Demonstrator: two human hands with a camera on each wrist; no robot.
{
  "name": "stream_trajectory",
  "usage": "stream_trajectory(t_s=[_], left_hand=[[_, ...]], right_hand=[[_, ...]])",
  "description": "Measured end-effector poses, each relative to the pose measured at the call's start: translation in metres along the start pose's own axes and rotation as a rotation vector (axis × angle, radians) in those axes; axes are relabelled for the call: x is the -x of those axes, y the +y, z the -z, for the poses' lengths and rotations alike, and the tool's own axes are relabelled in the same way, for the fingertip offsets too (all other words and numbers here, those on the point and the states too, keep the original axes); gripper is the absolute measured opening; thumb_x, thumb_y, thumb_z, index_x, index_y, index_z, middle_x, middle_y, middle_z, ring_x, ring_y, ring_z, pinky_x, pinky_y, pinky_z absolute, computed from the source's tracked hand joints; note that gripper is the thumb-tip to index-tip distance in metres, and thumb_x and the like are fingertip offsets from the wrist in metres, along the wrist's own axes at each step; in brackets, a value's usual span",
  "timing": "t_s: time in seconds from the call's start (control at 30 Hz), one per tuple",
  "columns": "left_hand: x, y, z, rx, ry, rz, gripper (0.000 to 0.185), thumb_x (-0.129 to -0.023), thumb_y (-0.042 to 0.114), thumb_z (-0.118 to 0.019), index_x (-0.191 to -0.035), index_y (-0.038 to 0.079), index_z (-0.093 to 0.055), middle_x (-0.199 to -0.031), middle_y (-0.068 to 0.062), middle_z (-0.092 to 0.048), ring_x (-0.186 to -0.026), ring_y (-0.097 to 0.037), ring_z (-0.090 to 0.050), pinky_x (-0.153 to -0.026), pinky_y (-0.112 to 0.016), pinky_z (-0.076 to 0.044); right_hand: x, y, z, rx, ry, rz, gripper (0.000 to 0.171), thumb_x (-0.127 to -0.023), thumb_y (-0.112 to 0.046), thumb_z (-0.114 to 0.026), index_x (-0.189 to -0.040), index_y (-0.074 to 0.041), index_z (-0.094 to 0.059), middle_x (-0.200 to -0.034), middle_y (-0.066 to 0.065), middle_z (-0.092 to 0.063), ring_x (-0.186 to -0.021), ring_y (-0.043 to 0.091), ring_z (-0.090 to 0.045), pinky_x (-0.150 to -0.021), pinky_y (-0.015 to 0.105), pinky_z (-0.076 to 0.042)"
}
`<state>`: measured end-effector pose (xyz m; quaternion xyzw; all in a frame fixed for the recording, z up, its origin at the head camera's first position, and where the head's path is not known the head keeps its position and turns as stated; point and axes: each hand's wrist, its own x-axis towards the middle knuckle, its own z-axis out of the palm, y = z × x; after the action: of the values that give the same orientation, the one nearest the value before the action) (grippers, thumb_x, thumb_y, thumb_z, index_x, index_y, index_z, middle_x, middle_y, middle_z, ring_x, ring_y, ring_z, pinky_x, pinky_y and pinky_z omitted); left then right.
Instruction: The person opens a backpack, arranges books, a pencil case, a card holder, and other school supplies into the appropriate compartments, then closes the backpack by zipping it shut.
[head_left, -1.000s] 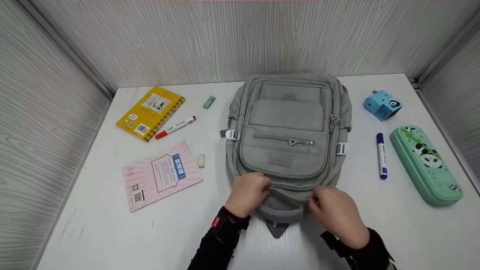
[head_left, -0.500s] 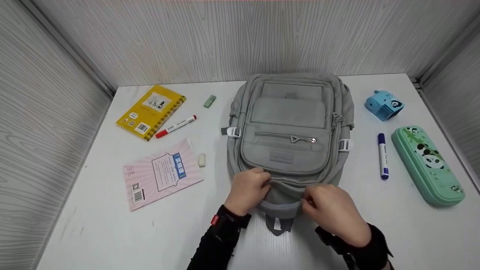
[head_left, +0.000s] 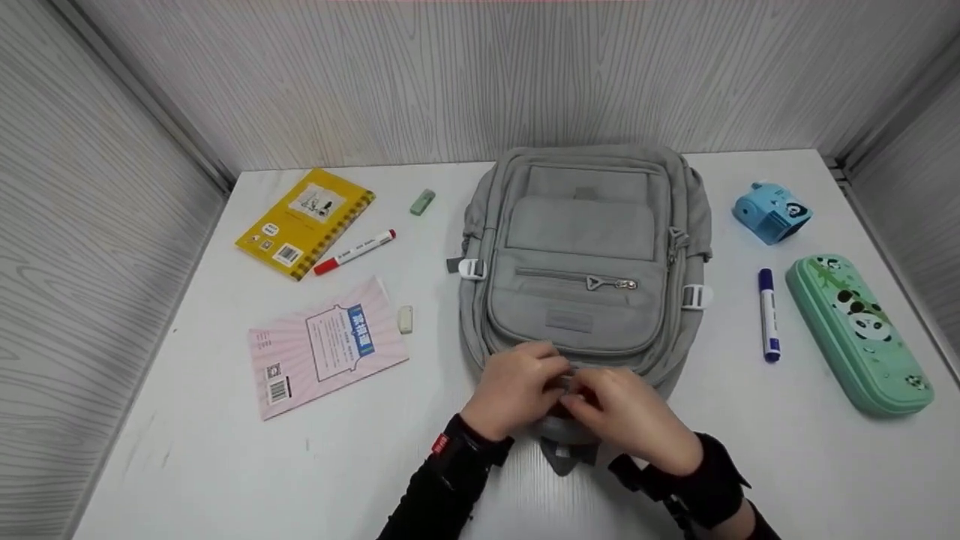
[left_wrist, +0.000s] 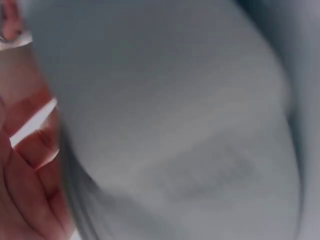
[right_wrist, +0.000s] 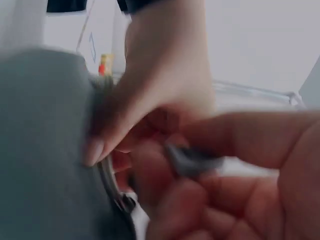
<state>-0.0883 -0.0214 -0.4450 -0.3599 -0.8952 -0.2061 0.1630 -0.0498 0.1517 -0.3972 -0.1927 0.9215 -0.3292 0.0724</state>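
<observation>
Since half a second ago, when spread apart along the near edge of the grey backpack (head_left: 585, 255), now bunched together at its middle: left hand (head_left: 517, 390) curled, gripping the fabric, right hand (head_left: 626, 416) pinching a small grey zipper pull (right_wrist: 187, 160). Backpack flat mid-table (head_left: 187, 450), front up. Likely set to start drawing the zipper.

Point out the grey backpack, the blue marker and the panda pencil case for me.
grey backpack (head_left: 581, 225): head view, on the flat upper front pocket.
blue marker (head_left: 768, 315): head view, on the white barrel.
panda pencil case (head_left: 859, 334): head view, on the green lid.
</observation>
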Motion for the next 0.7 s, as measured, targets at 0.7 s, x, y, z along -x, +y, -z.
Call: stream_trajectory(t_s=[0.7], left_hand=[[-0.001,0.014,0.006,0.12,-0.006,-0.098,0.007,-0.077,0.016,-0.068,-0.07,0.016,-0.066,-0.067,0.006,-0.064,-0.063,-0.013,-0.054,-0.06,-0.026,-0.043]], right_hand=[[0.001,0.02,0.017,0.191,-0.027,0.068,0.007,-0.083,-0.013,-0.075,-0.082,-0.016,-0.069,-0.079,-0.005,-0.063,-0.075,0.009,-0.058,-0.068,0.028,-0.047]])
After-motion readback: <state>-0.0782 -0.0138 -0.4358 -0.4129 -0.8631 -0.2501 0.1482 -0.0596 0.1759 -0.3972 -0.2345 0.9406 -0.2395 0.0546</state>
